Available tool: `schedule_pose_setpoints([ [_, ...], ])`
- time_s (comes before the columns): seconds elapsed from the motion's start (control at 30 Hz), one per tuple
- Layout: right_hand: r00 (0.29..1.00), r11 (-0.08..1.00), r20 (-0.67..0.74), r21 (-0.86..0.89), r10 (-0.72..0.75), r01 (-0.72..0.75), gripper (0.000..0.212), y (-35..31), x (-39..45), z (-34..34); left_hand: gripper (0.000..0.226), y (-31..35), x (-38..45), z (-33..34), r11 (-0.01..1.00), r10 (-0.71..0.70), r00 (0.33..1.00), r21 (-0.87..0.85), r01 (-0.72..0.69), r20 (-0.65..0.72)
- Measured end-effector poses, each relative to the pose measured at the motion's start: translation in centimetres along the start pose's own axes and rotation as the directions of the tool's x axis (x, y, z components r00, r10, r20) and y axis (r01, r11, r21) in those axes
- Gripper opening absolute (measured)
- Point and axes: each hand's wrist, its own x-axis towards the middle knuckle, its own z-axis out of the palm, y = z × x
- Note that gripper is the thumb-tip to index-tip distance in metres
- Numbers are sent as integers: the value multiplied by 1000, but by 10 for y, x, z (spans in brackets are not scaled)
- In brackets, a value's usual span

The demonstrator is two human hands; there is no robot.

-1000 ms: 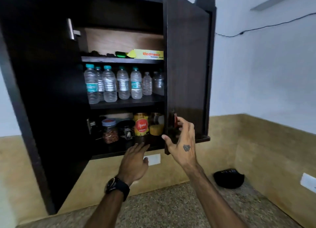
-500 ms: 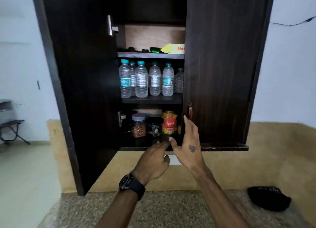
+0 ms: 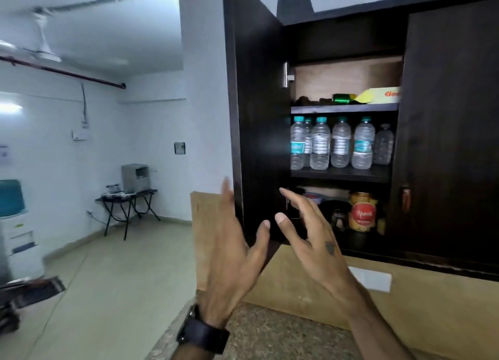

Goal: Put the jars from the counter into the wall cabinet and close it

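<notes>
I see the wall cabinet (image 3: pixel 351 35) at about 2 o'clock, with its left door (image 3: pixel 259 116) swung out toward me so that I look almost along its edge; this edge runs top to bottom, and its lower corner is just beside my left hand (image 3: pixel 229 254). The right door (image 3: pixel 453 143) lies flat against the cabinet front, so the opening between the two doors is narrow and tall. My left hand is spread wide and holds nothing, the palm turned to the door edge, a black watch (image 3: pixel 202 335) on the wrist. My right hand (image 3: pixel 313 238) is also open and empty, the fingers (image 3: pixel 290 197) reaching to 12 o'clock in front of the bottom shelf (image 3: pixel 364 247). On this shelf the jars stand upright: one yellow jar (image 3: pixel 362 211) with a red label is clear, a dark jar (image 3: pixel 337 213) is to its left, and one more lid (image 3: pixel 313 197) shows behind my right hand, so I count three, perhaps more are hidden. On the middle shelf (image 3: pixel 340 174) six water bottles (image 3: pixel 320 143) stand upright in a row. At 9 o'clock there is open floor (image 3: pixel 108 265); the counter (image 3: pixel 270 338) is at 6 o'clock under my wrists.
</notes>
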Motion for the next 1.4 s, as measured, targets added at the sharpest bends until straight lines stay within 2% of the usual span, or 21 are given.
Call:
schedule_pose_setpoints([
  [0.17,998,993,-55,116,27,-20,51,-17,-6,-28,103,13,-15,32,981,134,989,-153,-122,68],
  [0.33,985,995,-160,78,66,-54,47,-11,-20,-86,108,37,-24,82,958,247,948,-196,-208,201],
  [0.6,948,973,-248,-61,201,-222,49,38,-30,-161,113,63,-11,199,966,256,874,-144,-215,413],
  [0.73,936,942,-211,-124,282,-312,51,64,-23,-183,118,62,12,244,985,169,859,-105,-135,484],
  [0.87,944,896,-192,-309,270,-319,54,89,-12,-196,123,53,28,275,990,137,871,-89,-108,472],
  [0.97,938,863,-169,-369,302,-344,57,108,-7,-204,123,46,32,291,990,141,888,-53,-131,437],
  [1.2,940,861,-126,-378,316,-340,60,138,-7,-203,116,35,30,304,981,193,894,-60,-185,404],
  [1.4,942,885,-125,-322,312,-336,63,138,-12,-211,108,28,35,283,975,218,866,-135,-176,450],
])
